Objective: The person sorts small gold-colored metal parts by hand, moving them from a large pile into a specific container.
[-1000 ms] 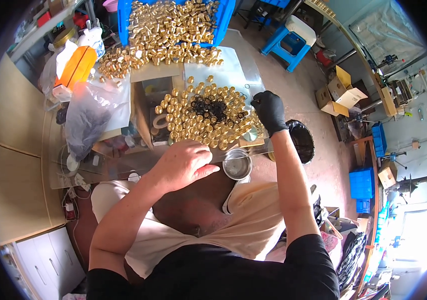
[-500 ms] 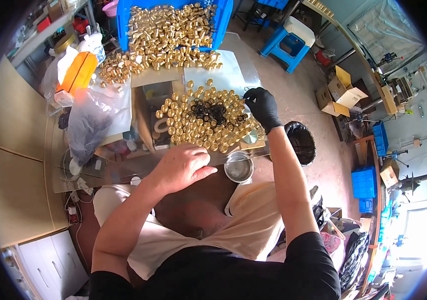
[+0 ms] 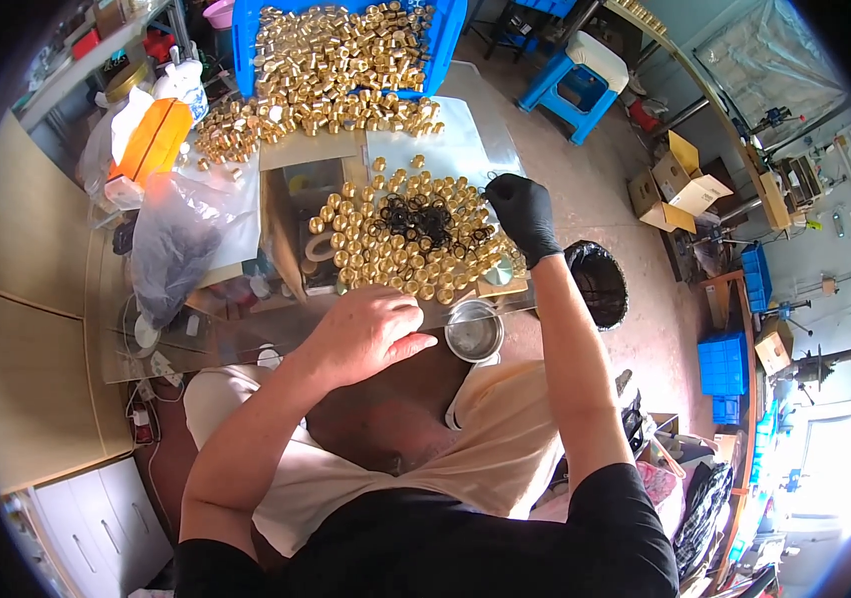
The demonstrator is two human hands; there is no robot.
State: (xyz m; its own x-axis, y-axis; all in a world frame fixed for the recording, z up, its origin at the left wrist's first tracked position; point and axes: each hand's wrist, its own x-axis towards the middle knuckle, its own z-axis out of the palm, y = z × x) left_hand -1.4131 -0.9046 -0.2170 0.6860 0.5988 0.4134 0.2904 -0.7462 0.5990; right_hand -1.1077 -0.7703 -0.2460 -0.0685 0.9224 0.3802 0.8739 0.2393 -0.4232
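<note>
My right hand point(image 3: 522, 212), in a black glove, is raised at the right edge of a cluster of brass caps point(image 3: 355, 239). Its fingertips pinch a thin black ring point(image 3: 490, 176), partly hidden by the glove. A heap of similar black rings point(image 3: 415, 221) lies on top of the caps. My left hand point(image 3: 370, 331) is bare and rests at the table's near edge, just below the caps. Its fingers are loosely bent, with the thumb held apart, and I see nothing in it.
A blue crate point(image 3: 246, 50) spills more brass pieces at the back. On the left are an orange tissue box point(image 3: 153, 142) and a grey plastic bag point(image 3: 181, 234). A metal bowl point(image 3: 474, 332) sits below the table edge. A black-lined bin point(image 3: 600, 287) stands at the right.
My right hand has shifted very slightly, its fingertips still pinching the ring at the right of the caps. The left hand stays in the same place.
</note>
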